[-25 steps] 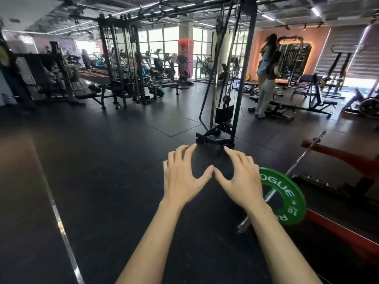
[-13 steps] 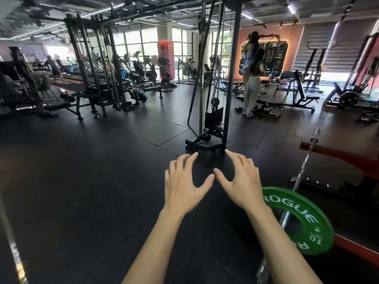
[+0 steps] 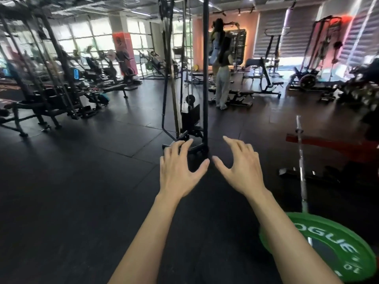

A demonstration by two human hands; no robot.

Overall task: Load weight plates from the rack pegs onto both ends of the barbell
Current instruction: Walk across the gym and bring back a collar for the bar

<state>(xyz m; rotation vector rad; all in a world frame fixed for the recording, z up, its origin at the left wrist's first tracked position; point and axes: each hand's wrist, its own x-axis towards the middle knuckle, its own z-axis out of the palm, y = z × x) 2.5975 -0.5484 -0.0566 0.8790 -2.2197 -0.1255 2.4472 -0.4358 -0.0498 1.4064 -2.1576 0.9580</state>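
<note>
A steel barbell [image 3: 301, 160] lies on the black floor at the right, running away from me. A green plate marked ROGUE 10 [image 3: 336, 249] sits on its near end, at the lower right corner. My left hand [image 3: 180, 169] and my right hand [image 3: 240, 169] are stretched out in front of me over the floor, palms down, fingers spread, holding nothing. The right forearm covers part of the green plate's left edge. No plate rack with pegs shows clearly.
A cable machine's black upright [image 3: 205, 78] and base [image 3: 190, 144] stand just beyond my hands. Red platform edging [image 3: 328, 142] crosses under the barbell. A person [image 3: 222, 78] stands by benches farther back. Racks and benches [image 3: 51, 95] fill the left side.
The view has swung left and forward: the barbell and green plate slid toward the lower right and look larger. My hands have parted slightly, staying empty.
</note>
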